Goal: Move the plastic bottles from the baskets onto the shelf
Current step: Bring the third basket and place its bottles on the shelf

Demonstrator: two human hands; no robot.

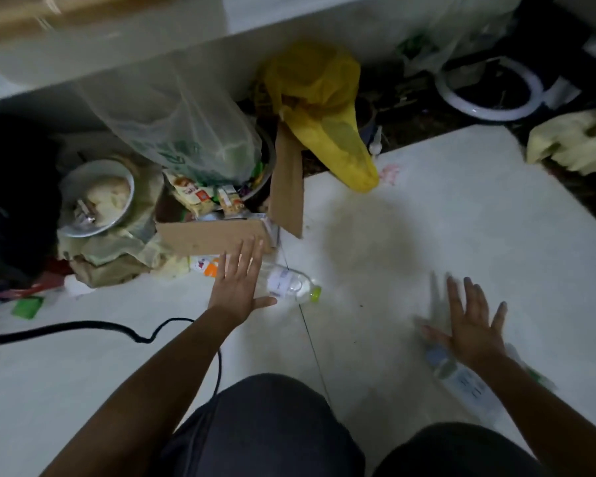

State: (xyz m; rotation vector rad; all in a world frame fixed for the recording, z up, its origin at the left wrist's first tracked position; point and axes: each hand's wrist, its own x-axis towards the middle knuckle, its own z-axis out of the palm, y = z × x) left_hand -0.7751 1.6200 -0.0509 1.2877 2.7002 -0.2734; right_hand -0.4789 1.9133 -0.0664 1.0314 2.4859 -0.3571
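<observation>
Lighting dim and flat; source cannot be told. A broad soft shadow lies on the pale floor (461, 201) at centre. Right hand (472, 325) smeared by motion blur, fingers ghosted; left hand (238, 287) sharper. Upper left corner streaked and out of focus. Straight lines bow toward the edges; left and right margins fall dark

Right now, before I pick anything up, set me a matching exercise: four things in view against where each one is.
Things:
1 green-capped bottle
2 blurred bottle
3 yellow bag
4 metal bowl

Places:
A left of the cardboard box
B beside the left hand, lying on its side
C below the right hand
D over the box's raised flap

Pairs: 1-B, 2-C, 3-D, 4-A
</observation>
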